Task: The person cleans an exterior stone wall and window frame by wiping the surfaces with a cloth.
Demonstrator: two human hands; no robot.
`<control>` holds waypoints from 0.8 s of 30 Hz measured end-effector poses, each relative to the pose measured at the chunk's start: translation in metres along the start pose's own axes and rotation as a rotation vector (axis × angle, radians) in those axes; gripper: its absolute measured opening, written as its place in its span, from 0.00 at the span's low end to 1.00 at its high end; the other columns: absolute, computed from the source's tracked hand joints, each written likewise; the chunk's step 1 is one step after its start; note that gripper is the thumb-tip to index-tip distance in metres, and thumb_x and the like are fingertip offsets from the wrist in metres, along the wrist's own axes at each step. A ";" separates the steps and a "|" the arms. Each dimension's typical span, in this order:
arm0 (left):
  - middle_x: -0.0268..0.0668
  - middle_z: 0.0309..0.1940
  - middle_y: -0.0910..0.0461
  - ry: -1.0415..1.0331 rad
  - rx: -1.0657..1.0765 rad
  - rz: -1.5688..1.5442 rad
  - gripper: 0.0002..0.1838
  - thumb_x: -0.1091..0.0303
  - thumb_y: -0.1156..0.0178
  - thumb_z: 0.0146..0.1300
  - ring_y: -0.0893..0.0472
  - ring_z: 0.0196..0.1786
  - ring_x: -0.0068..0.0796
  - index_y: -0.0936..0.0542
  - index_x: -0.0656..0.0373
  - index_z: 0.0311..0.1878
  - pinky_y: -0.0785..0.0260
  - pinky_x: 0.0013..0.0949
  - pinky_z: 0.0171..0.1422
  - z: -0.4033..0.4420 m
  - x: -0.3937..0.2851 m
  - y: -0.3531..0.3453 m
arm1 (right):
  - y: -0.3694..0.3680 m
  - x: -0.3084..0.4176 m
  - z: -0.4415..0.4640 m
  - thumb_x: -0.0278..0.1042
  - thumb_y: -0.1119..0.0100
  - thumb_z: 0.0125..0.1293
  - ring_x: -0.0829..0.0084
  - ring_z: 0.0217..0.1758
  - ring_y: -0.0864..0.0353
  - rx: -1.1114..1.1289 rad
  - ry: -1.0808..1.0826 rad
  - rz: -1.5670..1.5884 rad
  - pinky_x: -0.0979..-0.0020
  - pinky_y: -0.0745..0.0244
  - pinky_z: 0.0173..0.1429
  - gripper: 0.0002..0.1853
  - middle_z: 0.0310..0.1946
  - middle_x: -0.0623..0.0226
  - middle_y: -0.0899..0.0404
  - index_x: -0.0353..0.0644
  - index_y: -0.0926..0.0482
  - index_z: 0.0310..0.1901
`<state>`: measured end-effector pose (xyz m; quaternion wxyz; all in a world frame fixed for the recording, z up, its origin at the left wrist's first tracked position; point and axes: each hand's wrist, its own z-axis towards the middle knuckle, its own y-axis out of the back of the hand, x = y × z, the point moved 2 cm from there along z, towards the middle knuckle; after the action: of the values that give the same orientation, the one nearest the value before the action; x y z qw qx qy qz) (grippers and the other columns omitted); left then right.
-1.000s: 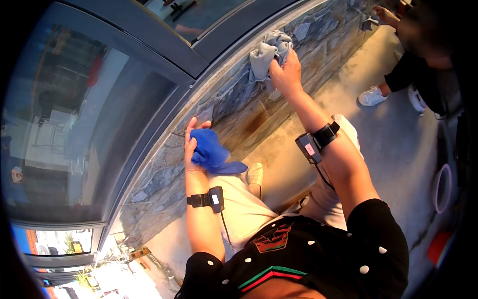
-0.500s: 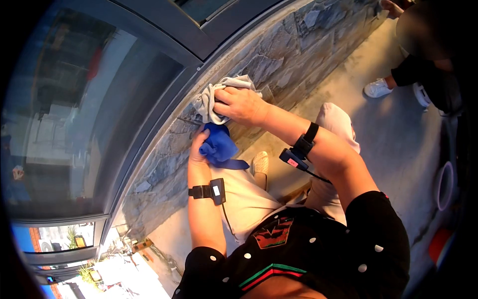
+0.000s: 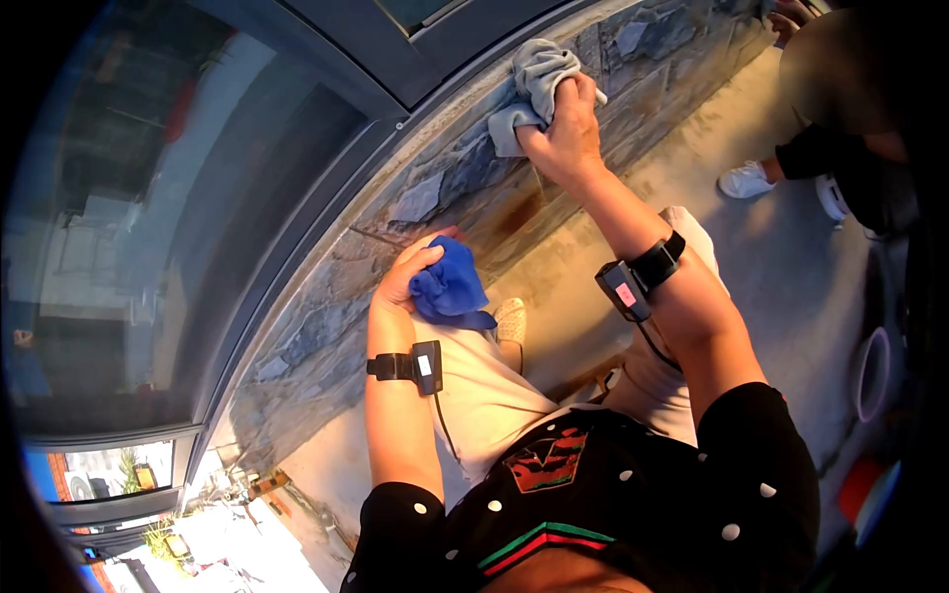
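Away from the blue cloth, beside which it had been half a second earlier, my right hand had swung out farther along the stone wall, taking the grey cloth with it. Those fingers were clamped on its bunched folds; the cloth lay just beyond the knuckles, on the side away from me, its longer way running roughly along the wall's top edge. My left hand was much nearer to me, thumb pressed over the blue cloth, a loose tail of it trailing toward my pale trousers. The two cloths were well apart, with bare stone between them, and the right hand was nearer the far stretch of wall. Whether the grey cloth touched the stone I could not tell. Above the stone ran a dark frame and a reflecting pane. On the other side lay the grey floor, with another person's white shoe and a pale hoop farther off.
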<state>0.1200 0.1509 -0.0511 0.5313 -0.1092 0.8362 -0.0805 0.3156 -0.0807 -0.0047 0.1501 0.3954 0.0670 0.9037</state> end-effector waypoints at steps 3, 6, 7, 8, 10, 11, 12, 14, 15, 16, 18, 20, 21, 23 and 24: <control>0.48 0.67 0.25 0.010 0.004 -0.031 0.38 0.60 0.34 0.62 0.22 0.64 0.36 0.32 0.68 0.72 0.31 0.38 0.71 0.001 0.003 -0.001 | -0.014 0.032 -0.024 0.33 0.31 0.47 0.45 0.53 0.23 0.090 0.268 0.059 0.53 0.23 0.56 0.29 0.56 0.51 0.31 0.42 0.25 0.55; 0.46 0.63 0.22 -0.030 0.006 -0.023 0.35 0.64 0.34 0.62 0.19 0.61 0.35 0.30 0.68 0.70 0.27 0.37 0.67 0.005 0.009 0.003 | -0.040 0.051 -0.056 0.33 0.35 0.52 0.55 0.49 0.21 0.258 0.547 0.077 0.59 0.21 0.52 0.21 0.52 0.58 0.27 0.44 0.21 0.50; 0.46 0.63 0.22 -0.027 0.005 -0.021 0.35 0.64 0.34 0.62 0.19 0.61 0.35 0.30 0.68 0.70 0.27 0.37 0.67 0.004 0.010 0.003 | -0.047 0.053 -0.066 0.33 0.38 0.55 0.58 0.47 0.21 0.318 0.627 0.075 0.61 0.21 0.50 0.18 0.52 0.60 0.27 0.45 0.21 0.49; 0.43 0.58 0.20 0.008 -0.057 -0.051 0.30 0.66 0.34 0.63 0.18 0.57 0.33 0.28 0.67 0.67 0.25 0.36 0.64 0.003 0.011 0.003 | -0.051 0.052 -0.074 0.34 0.42 0.58 0.63 0.46 0.21 0.396 0.728 0.023 0.64 0.21 0.49 0.16 0.51 0.64 0.27 0.48 0.20 0.49; 0.39 0.52 0.17 0.051 -0.136 -0.085 0.26 0.68 0.34 0.64 0.16 0.52 0.30 0.25 0.65 0.64 0.23 0.33 0.59 0.005 0.016 0.005 | -0.047 0.048 -0.079 0.35 0.41 0.57 0.64 0.46 0.21 0.514 0.831 0.002 0.64 0.20 0.48 0.14 0.50 0.66 0.27 0.49 0.19 0.46; 0.39 0.52 0.17 0.054 -0.135 -0.084 0.26 0.68 0.34 0.64 0.16 0.52 0.30 0.25 0.65 0.64 0.23 0.33 0.59 0.004 0.017 0.008 | -0.046 0.044 -0.080 0.35 0.42 0.57 0.65 0.46 0.21 0.559 0.854 0.015 0.63 0.20 0.47 0.12 0.49 0.67 0.26 0.49 0.18 0.44; 0.39 0.52 0.18 0.037 -0.106 -0.065 0.27 0.67 0.33 0.64 0.16 0.52 0.31 0.25 0.65 0.65 0.23 0.34 0.59 0.004 0.015 0.009 | -0.043 0.039 -0.078 0.35 0.42 0.58 0.64 0.46 0.21 0.655 0.802 -0.064 0.63 0.20 0.46 0.11 0.48 0.67 0.26 0.49 0.18 0.43; 0.42 0.56 0.19 0.044 -0.100 -0.020 0.30 0.66 0.33 0.63 0.17 0.56 0.32 0.27 0.65 0.68 0.24 0.35 0.62 -0.001 0.009 0.003 | -0.031 0.024 -0.067 0.32 0.38 0.56 0.62 0.45 0.19 0.825 0.652 -0.212 0.60 0.20 0.45 0.10 0.47 0.66 0.27 0.49 0.19 0.42; 0.42 0.56 0.19 0.046 -0.096 -0.022 0.30 0.66 0.33 0.63 0.17 0.56 0.32 0.27 0.65 0.68 0.24 0.35 0.62 -0.001 0.007 0.002 | -0.017 0.020 -0.054 0.30 0.34 0.51 0.60 0.45 0.18 0.831 0.567 -0.246 0.58 0.20 0.46 0.15 0.47 0.65 0.26 0.48 0.20 0.43; 0.45 0.59 0.21 0.009 -0.058 0.024 0.34 0.63 0.33 0.63 0.18 0.58 0.34 0.30 0.65 0.70 0.25 0.37 0.64 -0.002 0.005 -0.002 | -0.008 0.008 -0.040 0.28 0.32 0.47 0.58 0.46 0.18 0.752 0.482 -0.247 0.56 0.21 0.47 0.19 0.47 0.64 0.26 0.48 0.20 0.44; 0.50 0.65 0.24 -0.030 -0.007 0.095 0.40 0.57 0.33 0.61 0.20 0.62 0.37 0.33 0.65 0.73 0.28 0.39 0.68 -0.002 0.001 -0.004 | 0.014 -0.008 -0.014 0.25 0.33 0.45 0.53 0.47 0.19 0.527 0.337 -0.173 0.57 0.20 0.49 0.22 0.46 0.62 0.24 0.45 0.21 0.46; 0.50 0.65 0.24 -0.028 -0.003 0.084 0.40 0.58 0.33 0.61 0.20 0.62 0.37 0.34 0.65 0.74 0.28 0.39 0.68 -0.002 0.001 -0.004 | 0.024 -0.017 0.006 0.25 0.32 0.45 0.52 0.49 0.19 0.272 0.222 -0.150 0.57 0.20 0.51 0.24 0.48 0.61 0.24 0.44 0.22 0.48; 0.50 0.65 0.24 -0.023 -0.003 0.076 0.39 0.59 0.33 0.61 0.20 0.61 0.37 0.34 0.65 0.74 0.28 0.39 0.68 -0.002 0.002 -0.004 | 0.026 -0.018 0.012 0.25 0.32 0.45 0.51 0.49 0.20 0.146 0.190 -0.100 0.58 0.20 0.51 0.24 0.49 0.61 0.24 0.44 0.22 0.49; 0.50 0.64 0.24 -0.008 -0.003 0.074 0.39 0.60 0.34 0.61 0.20 0.61 0.37 0.33 0.65 0.74 0.27 0.39 0.67 -0.003 0.000 -0.009 | 0.023 -0.012 0.012 0.27 0.31 0.45 0.51 0.46 0.19 0.147 0.209 -0.065 0.57 0.19 0.48 0.24 0.47 0.60 0.24 0.44 0.22 0.48; 0.50 0.64 0.23 0.008 0.000 0.081 0.39 0.60 0.34 0.61 0.20 0.61 0.37 0.33 0.64 0.74 0.27 0.39 0.67 -0.002 0.000 -0.009 | 0.018 -0.006 0.011 0.29 0.29 0.45 0.52 0.43 0.18 0.139 0.225 -0.031 0.57 0.18 0.45 0.24 0.46 0.60 0.25 0.45 0.22 0.48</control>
<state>0.1196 0.1426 -0.0478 0.5307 -0.0750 0.8421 -0.0596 0.3238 -0.0992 0.0032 0.1276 0.2997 0.1522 0.9331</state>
